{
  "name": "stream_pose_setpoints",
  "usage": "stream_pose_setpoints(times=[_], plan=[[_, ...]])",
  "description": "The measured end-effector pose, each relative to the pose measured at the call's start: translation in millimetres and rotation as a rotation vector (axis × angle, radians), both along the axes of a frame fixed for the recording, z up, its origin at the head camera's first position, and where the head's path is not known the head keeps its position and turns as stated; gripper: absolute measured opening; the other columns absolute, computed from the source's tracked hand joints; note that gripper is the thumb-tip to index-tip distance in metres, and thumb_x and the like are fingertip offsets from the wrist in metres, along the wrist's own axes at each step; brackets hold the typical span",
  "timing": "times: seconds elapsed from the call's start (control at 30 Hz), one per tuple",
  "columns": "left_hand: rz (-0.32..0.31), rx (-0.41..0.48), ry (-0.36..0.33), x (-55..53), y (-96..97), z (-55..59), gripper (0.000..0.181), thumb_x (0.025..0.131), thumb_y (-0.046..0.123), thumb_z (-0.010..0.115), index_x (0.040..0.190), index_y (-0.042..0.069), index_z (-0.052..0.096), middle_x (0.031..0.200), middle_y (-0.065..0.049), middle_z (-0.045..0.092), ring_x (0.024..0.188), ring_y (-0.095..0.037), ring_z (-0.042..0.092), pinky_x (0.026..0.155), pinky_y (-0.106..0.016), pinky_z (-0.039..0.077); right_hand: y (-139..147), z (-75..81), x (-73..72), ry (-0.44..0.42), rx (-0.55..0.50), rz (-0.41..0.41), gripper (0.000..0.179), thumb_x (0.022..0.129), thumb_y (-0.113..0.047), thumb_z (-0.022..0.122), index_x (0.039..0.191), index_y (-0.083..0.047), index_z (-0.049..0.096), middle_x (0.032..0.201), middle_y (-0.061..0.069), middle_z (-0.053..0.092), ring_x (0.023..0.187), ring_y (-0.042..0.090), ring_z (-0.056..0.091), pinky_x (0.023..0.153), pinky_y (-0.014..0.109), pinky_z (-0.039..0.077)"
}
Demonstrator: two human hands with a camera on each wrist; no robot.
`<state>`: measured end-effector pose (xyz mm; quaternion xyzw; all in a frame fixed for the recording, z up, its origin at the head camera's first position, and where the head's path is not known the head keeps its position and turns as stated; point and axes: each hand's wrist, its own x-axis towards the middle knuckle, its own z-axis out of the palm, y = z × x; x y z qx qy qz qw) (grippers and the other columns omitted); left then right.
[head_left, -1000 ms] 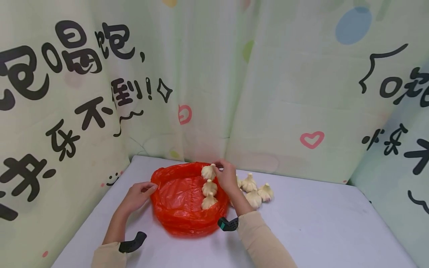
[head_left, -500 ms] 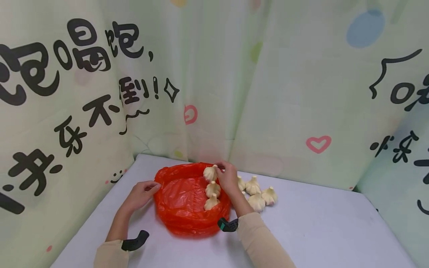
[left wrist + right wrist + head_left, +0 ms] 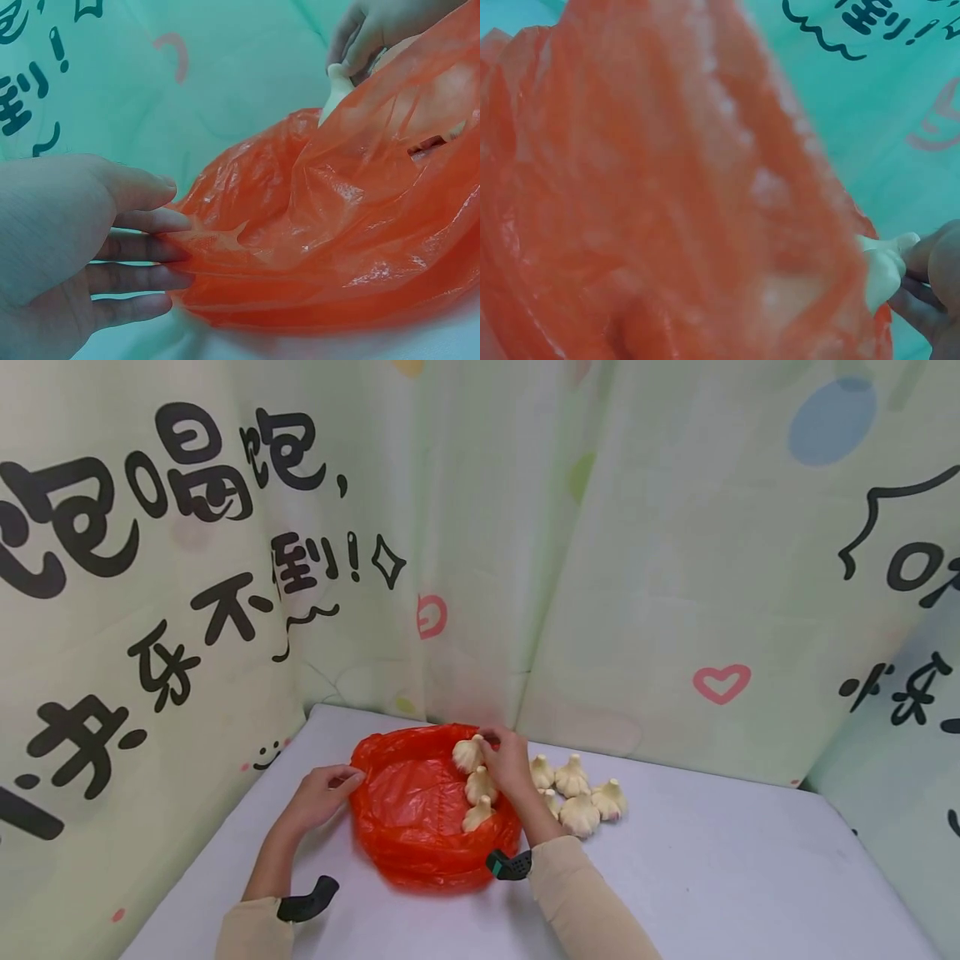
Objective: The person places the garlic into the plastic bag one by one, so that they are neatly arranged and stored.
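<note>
An unsealed red plastic bag lies on the table with its mouth spread wide. Inside along its right side, two garlic bulbs sit one behind the other. My right hand reaches over the bag's right rim and pinches another garlic bulb by its stem, at the far end of that row. In the right wrist view, the bag hides part of this bulb. My left hand is at the bag's left rim; in the left wrist view its fingers are extended, fingertips against the red plastic.
Several garlic bulbs are grouped on the white table just right of the bag. A printed curtain hangs behind the table and along both sides. Each wrist wears a black device.
The garlic bulb in my right hand has come down slightly and leftward, nearer the bulbs in the bag. My left hand stays at the rim. The head view has shifted a little.
</note>
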<state>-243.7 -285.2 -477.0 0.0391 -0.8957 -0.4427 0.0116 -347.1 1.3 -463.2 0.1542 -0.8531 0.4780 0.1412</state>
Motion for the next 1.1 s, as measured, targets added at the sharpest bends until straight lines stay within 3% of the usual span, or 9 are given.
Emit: stream_pose_setpoints(times=[0.23,0.4,0.67,1.1], plan=[[-0.006,-0.01,-0.013,0.2,4.7,1.0,0.039,0.098,0.034,0.055,0.125,0.007,0.063,0.122,-0.013,0.065,0.113,-0.028,0.057,0.093,-0.043,0.054,6,-3.7,1.4,-0.085,0.05,0.014,0.014,0.091,-0.005,0.063,0.103,-0.003,0.071,0.1,0.014,0.072,0.094,0.028,0.066,0.088,0.041,0.056],[-0.02,-0.004,-0.023,-2.1,5.2,0.6,0.041,0.098,0.036,0.055,0.126,0.008,0.063,0.123,-0.013,0.064,0.114,-0.028,0.056,0.093,-0.043,0.054,13,3.0,5.3,-0.127,0.052,-0.001,0.019,0.092,-0.006,0.062,0.109,-0.004,0.07,0.105,0.013,0.071,0.099,0.028,0.066,0.09,0.04,0.056],[-0.019,-0.018,-0.032,-1.8,-0.3,-6.5,0.041,0.098,0.035,0.055,0.126,0.006,0.062,0.123,-0.015,0.064,0.112,-0.029,0.056,0.092,-0.043,0.055,25,20.1,14.3,-0.11,0.023,0.023,0.021,0.093,-0.007,0.062,0.113,-0.002,0.069,0.107,0.013,0.071,0.101,0.028,0.065,0.09,0.04,0.057],[-0.036,-0.015,-0.01,-0.7,0.6,-4.0,0.045,0.098,0.038,0.054,0.126,0.005,0.061,0.121,-0.016,0.064,0.11,-0.028,0.057,0.09,-0.04,0.056,55,43.5,34.0,-0.033,-0.002,0.0,0.02,0.09,-0.006,0.065,0.109,-0.005,0.07,0.106,0.013,0.071,0.1,0.027,0.067,0.086,0.038,0.058]])
